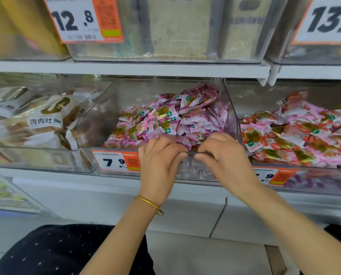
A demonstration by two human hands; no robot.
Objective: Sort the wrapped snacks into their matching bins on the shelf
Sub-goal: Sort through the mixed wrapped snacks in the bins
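Observation:
A clear plastic bin (232,116) in the middle of the shelf holds a heap of pink and purple wrapped snacks (171,118). To its right, another clear bin (314,171) holds red and pink wrapped snacks (296,133). My left hand (159,155) and my right hand (223,153) are side by side at the middle bin's front rim, fingers curled over the edge among the front snacks. Whether either hand pinches a snack or only the rim is hidden by the fingers.
A bin of white and brown packaged goods (44,120) stands to the left. Price tags (116,161) hang on the bin fronts. The shelf above (126,69) carries more clear bins with large price cards (82,18). My knees, in dark dotted fabric (66,253), are below.

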